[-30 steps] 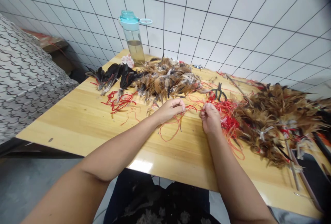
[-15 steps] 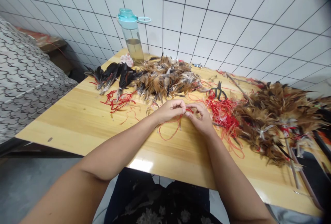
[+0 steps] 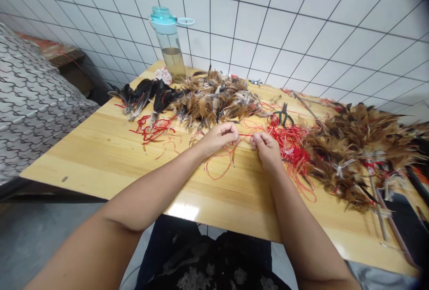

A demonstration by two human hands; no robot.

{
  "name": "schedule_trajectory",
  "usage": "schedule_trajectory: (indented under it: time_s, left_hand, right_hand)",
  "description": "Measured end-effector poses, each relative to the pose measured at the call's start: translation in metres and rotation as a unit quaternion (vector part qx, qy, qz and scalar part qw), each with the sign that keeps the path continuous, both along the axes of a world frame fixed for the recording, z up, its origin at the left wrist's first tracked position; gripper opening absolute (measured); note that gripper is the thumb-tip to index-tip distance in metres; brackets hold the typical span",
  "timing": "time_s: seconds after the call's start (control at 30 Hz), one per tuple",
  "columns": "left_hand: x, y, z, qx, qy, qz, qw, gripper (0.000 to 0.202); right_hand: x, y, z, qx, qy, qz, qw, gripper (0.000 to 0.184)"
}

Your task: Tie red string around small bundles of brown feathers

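My left hand (image 3: 218, 137) and my right hand (image 3: 266, 148) rest near the middle of the wooden table (image 3: 110, 156), a short gap between them. Both are closed in a pinch on a thin red string (image 3: 246, 135) stretched between them. More of that string loops loosely on the table (image 3: 219, 169) below my left hand. A brown feather pile (image 3: 214, 98) lies just beyond my hands. A tangle of red strings (image 3: 290, 145) sits right of my right hand.
Black feathers (image 3: 144, 93) and red string scraps (image 3: 152, 129) lie at the left. A large brown feather heap with sticks (image 3: 355, 156) fills the right. Black pliers (image 3: 284, 115) lie beyond the tangle. A water bottle (image 3: 170, 44) stands by the tiled wall. Patterned fabric (image 3: 30, 102) is at the left.
My right hand came in against my left hand half a second ago, then drew slightly right again, pulling the red string taut between them. My left hand barely moved.
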State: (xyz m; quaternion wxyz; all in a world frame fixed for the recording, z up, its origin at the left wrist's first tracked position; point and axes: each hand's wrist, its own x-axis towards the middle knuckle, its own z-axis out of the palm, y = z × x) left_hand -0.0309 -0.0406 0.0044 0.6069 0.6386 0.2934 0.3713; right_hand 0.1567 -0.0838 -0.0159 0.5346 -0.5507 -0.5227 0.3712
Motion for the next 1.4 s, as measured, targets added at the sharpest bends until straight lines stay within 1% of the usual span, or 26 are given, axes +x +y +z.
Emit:
schedule_trajectory:
  time_s: [0.13,0.3,0.47,0.6,0.67,0.73,0.8,0.9,1.03,1.13,1.27,1.4]
  left_hand:
    - [0.000,0.000,0.000,0.001,0.004,0.010,1.000,0.020]
    - [0.000,0.000,0.001,0.015,0.013,0.002,1.000,0.018]
    - [0.000,-0.001,-0.003,0.001,-0.013,0.031,0.999,0.019]
    - [0.001,-0.001,-0.004,-0.035,-0.067,0.057,0.996,0.018]
    - [0.001,-0.001,-0.002,-0.047,-0.089,0.082,0.992,0.014]
    - [-0.001,0.000,0.000,-0.063,-0.116,0.103,0.986,0.012]
    - [-0.002,0.002,0.002,-0.083,-0.142,0.107,0.981,0.011]
    - [-0.004,0.005,0.002,-0.097,-0.162,0.108,0.976,0.011]
    - [-0.004,0.006,0.000,-0.087,-0.154,0.120,0.977,0.013]
    - [-0.003,0.006,-0.001,-0.081,-0.143,0.130,0.978,0.012]
    - [-0.001,0.006,-0.002,-0.064,-0.131,0.147,0.978,0.011]
    - [-0.001,0.005,0.000,-0.061,-0.117,0.162,0.978,0.014]
  right_hand:
    - [0.002,0.000,0.000,0.003,0.023,-0.030,0.999,0.035]
    - [0.007,0.001,0.002,0.008,0.034,-0.062,0.997,0.038]
    - [0.009,0.001,0.003,0.017,0.024,-0.078,0.996,0.038]
    - [0.003,-0.001,-0.002,0.011,-0.013,-0.077,0.997,0.039]
    - [-0.002,-0.001,-0.005,0.010,-0.035,-0.057,0.998,0.034]
    - [-0.007,-0.001,-0.008,0.028,-0.070,-0.040,0.996,0.028]
    - [-0.010,-0.002,-0.008,0.047,-0.113,-0.030,0.992,0.023]
    - [-0.012,-0.003,-0.005,0.074,-0.188,-0.024,0.979,0.019]
    - [-0.012,-0.006,-0.001,0.094,-0.276,-0.023,0.956,0.020]
    - [-0.011,-0.008,0.000,0.099,-0.320,-0.019,0.942,0.021]
    - [-0.010,-0.009,0.000,0.105,-0.356,-0.010,0.928,0.025]
    - [-0.005,-0.008,-0.002,0.112,-0.359,-0.013,0.926,0.026]
